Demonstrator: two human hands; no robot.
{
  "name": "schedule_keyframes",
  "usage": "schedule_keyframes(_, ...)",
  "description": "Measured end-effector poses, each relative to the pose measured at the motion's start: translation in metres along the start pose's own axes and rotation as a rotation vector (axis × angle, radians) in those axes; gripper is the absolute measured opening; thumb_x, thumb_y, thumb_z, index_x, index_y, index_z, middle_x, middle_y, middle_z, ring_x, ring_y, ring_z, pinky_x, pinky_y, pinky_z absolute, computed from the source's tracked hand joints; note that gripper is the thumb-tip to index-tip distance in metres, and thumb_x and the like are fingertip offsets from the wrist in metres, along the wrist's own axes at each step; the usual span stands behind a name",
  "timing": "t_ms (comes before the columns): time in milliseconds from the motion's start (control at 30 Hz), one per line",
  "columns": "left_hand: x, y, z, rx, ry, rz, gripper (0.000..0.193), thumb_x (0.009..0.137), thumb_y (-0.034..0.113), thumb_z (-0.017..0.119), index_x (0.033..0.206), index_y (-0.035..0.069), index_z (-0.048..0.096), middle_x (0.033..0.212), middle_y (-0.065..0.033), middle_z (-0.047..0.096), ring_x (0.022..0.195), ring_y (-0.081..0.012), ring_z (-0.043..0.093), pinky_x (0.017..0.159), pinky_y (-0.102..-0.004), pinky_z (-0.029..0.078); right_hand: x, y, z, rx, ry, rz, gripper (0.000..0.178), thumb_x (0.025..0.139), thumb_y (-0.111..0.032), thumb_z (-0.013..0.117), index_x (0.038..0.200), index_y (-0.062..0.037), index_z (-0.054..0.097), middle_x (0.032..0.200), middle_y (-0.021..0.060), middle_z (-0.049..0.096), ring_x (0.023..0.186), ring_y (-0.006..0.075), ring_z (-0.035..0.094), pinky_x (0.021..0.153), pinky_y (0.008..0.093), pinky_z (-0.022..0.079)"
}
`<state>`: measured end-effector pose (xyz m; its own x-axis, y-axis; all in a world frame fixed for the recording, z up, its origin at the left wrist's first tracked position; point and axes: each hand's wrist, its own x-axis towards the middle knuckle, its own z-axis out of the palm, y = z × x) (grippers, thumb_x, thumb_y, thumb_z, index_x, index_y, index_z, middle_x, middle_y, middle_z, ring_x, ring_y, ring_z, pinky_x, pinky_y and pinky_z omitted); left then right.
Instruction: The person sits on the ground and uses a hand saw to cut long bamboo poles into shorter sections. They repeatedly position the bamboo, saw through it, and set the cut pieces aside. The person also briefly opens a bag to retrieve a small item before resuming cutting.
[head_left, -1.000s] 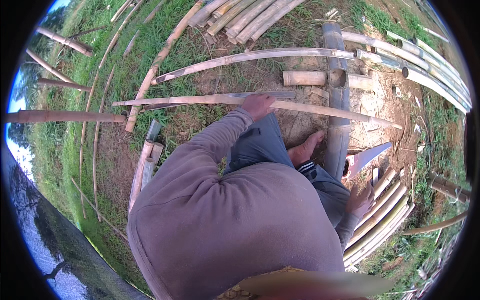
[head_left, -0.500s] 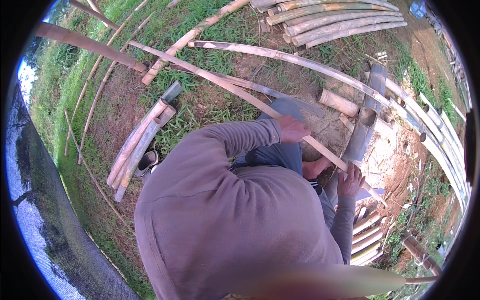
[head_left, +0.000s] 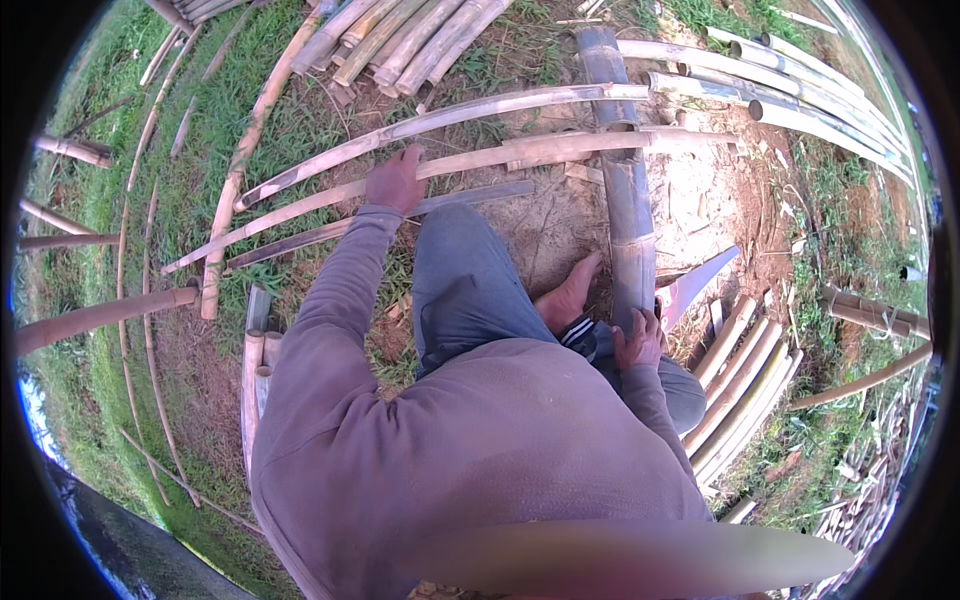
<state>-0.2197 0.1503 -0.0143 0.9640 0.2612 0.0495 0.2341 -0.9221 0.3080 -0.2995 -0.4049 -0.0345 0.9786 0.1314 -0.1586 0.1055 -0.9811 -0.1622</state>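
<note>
Lying from 9 to 2 o'clock, the long bamboo strip (head_left: 480, 159) is pinched in the fingers of the left hand (head_left: 394, 180) only. The right hand (head_left: 640, 342) has left it for the dark bamboo pole (head_left: 631, 225), near 4 o'clock; its grip I cannot tell.

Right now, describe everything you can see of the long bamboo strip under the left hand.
The long bamboo strip is pale tan, narrow and apparently split from a thicker cane, tapering toward its left end. It looks gently curved, though the fisheye lens may cause some of that. It runs left to right in front of the person, crossing over a pale pole at left and the thick dark bamboo pole at right. The left hand is closed over it left of its middle.
</note>
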Motion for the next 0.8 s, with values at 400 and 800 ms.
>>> schedule_keyframes(400, 0.109, -0.066, 0.031, 0.015, -0.318, 0.166, 0.041, 0.094, 0.036, 0.071, 0.131, 0.017, 0.07, 0.112, -0.0208, 0.074, 0.106, -0.0433, 0.07, 0.094, -0.0519, 0.055, 0.02, -0.008, -0.01, 0.128, -0.039, 0.19, 0.05, 0.09, -0.037, 0.075, 0.134, -0.0149, 0.066, 0.137, 0.0088, 0.057, 0.131, 0.0333, 0.053, 0.111, 0.0508, 0.043)
schedule_keyframes(800, 0.042, -0.069, 0.025, -0.123, -0.46, 0.027, 0.029, 0.085, 0.026, 0.083, 0.11, 0.013, 0.078, 0.092, -0.0101, 0.075, 0.085, -0.0291, 0.072, 0.081, -0.0395, 0.057, 0.019, -0.009, -0.016, 0.149, -0.041, 0.228, 0.053, 0.093, -0.044, 0.07, 0.135, -0.0114, 0.065, 0.136, 0.0167, 0.057, 0.135, 0.0385, 0.051, 0.111, 0.0532, 0.044)
